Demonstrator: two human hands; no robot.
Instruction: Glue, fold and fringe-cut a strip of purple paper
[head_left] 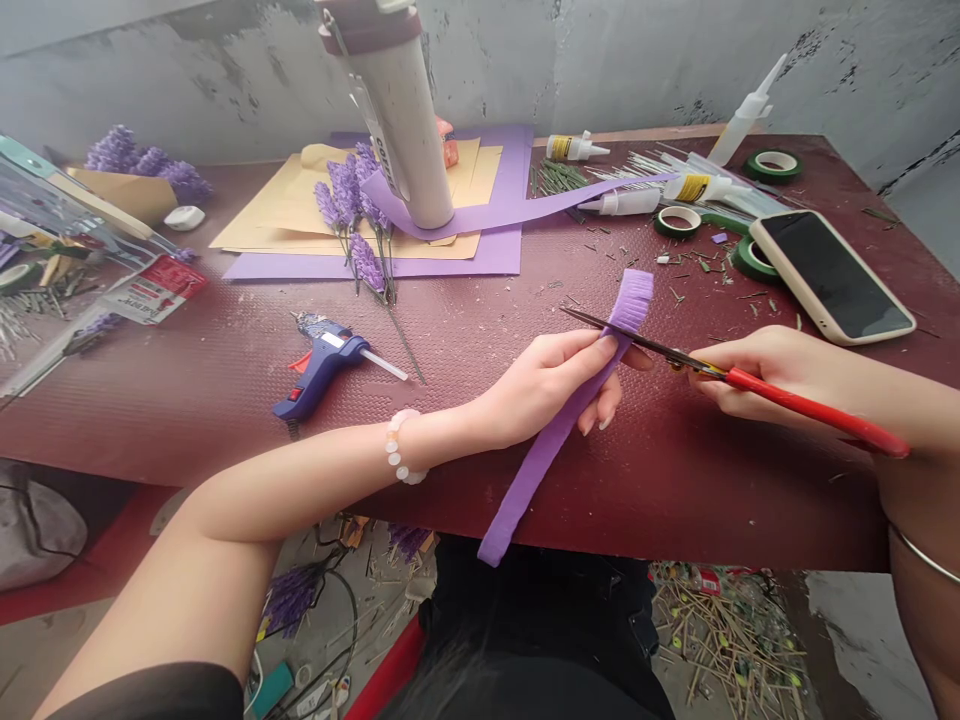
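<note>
My left hand (559, 380) pinches a narrow purple paper strip (544, 455) between thumb and fingers. The strip's upper end is cut into a short fringe, and its lower end hangs past the table's front edge. To the right, my right hand (765, 375) is closed on red-handled scissors (810, 405). Their dark blades reach left across the strip, just above my left thumb. How far the blades are parted is hard to make out. Some of my right fingers are hidden behind the scissors and the hand itself.
A blue glue gun (326, 365) lies left of my left hand. Behind stand a tall cup (409, 120) and purple flowers (349, 190) on yellow paper sheets (262, 215). A phone (832, 275), green tape rolls (772, 166) and glue bottles (574, 147) occupy the right side.
</note>
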